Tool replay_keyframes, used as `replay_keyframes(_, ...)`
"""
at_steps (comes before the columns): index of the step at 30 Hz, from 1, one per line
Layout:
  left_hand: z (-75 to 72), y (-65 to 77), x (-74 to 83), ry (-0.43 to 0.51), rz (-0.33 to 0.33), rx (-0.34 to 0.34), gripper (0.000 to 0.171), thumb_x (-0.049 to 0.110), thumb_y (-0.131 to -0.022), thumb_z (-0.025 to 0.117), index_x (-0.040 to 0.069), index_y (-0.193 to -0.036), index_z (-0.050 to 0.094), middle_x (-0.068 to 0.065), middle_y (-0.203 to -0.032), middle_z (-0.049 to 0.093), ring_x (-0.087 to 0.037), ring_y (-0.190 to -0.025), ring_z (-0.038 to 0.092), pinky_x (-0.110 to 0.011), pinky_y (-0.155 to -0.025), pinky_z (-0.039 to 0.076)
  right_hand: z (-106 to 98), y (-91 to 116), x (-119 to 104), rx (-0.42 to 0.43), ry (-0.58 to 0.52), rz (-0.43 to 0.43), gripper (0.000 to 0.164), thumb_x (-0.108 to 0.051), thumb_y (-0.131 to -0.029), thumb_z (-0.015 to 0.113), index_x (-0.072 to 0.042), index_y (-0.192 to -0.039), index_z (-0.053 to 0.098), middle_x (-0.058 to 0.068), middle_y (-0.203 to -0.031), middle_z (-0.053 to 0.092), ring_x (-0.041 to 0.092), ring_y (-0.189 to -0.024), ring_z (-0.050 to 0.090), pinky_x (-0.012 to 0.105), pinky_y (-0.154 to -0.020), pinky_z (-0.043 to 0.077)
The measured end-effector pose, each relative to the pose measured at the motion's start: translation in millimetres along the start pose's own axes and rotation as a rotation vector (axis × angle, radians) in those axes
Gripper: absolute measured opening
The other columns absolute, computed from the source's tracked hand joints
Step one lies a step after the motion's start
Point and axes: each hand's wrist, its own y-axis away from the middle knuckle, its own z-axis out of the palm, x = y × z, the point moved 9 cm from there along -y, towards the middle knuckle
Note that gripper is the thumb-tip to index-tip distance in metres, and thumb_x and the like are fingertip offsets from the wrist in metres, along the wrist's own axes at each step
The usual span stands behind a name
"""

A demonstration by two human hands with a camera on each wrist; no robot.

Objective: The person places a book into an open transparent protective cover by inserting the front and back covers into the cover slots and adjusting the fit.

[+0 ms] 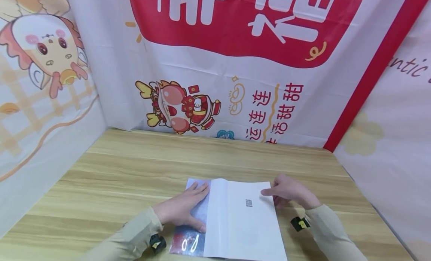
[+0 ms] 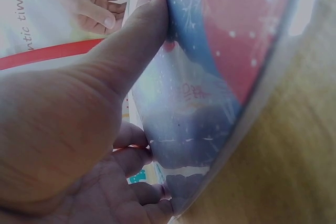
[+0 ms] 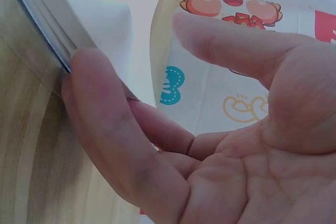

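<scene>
An open book (image 1: 252, 227) lies on the wooden table, its white right page bearing a small black square code (image 1: 248, 203). A glossy blue and red printed flap (image 1: 182, 236) extends at its left side. My left hand (image 1: 183, 208) rests spread over that flap, thumb and fingers apart; the left wrist view shows the thumb lying along the starry print. At the book's right edge is my right hand (image 1: 291, 192). Its fingertips (image 3: 94, 72) touch the edge of the page stack, while the thumb reaches over the page, apart from the paper in the right wrist view.
The wood-grain table (image 1: 141, 163) extends behind and to both sides of the book. A printed white and red cloth (image 1: 202, 74) hangs along its back edge, with more printed cloth at left and right. Black wrist devices (image 1: 299, 223) sit by both sleeves.
</scene>
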Motion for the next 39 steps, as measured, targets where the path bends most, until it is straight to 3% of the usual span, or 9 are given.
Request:
replay_keyframes(11,0.4,-0.9,1.1,-0.001,0.0,-0.009,0.117,0.062,-0.067,0.072,-0.001,-0.15,0.02,-0.017,-0.154,0.012,-0.044,-0.138,0.005,-0.051,-0.109,0.012,1.8,1.4,-2.6,-0.006,0.017,-0.027,0.03,-0.029,-0.083,0.073,-0.002,-0.073,0.063,0.009,-0.07,0.063,0.021,-0.061,0.061,0.032,-0.059,0.053)
replay_keyframes(22,0.0,-1.1,1.2,0.0,0.004,-0.005,0.117,0.064,-0.067,0.07,-0.001,-0.15,0.019,-0.017,-0.155,0.011,-0.043,-0.139,0.004,-0.05,-0.109,0.012,0.6,-1.1,-1.5,0.0,0.032,-0.008,0.036,-0.037,-0.081,0.074,-0.003,-0.069,0.065,0.01,-0.067,0.061,0.02,-0.058,0.059,0.032,-0.06,0.052)
replay_keyframes(31,-0.5,2.0,2.0,0.005,0.009,-0.005,0.115,0.063,-0.069,0.071,-0.001,-0.149,0.019,-0.017,-0.155,0.011,-0.043,-0.139,0.004,-0.051,-0.109,0.013,5.2,0.1,-2.7,-0.062,0.014,-0.037,0.039,-0.034,-0.088,0.067,0.0,-0.07,0.064,0.013,-0.065,0.062,0.023,-0.057,0.063,0.034,-0.06,0.053)
replay_keyframes(39,-0.9,1.4,2.1,-0.005,0.011,-0.002,0.115,0.063,-0.069,0.07,-0.001,-0.15,0.019,-0.017,-0.155,0.011,-0.043,-0.139,0.004,-0.051,-0.109,0.012,3.9,2.0,-0.7,-0.035,0.037,-0.016,0.037,-0.031,-0.092,0.061,0.0,-0.072,0.062,0.011,-0.066,0.061,0.019,-0.053,0.058,0.032,-0.054,0.052)
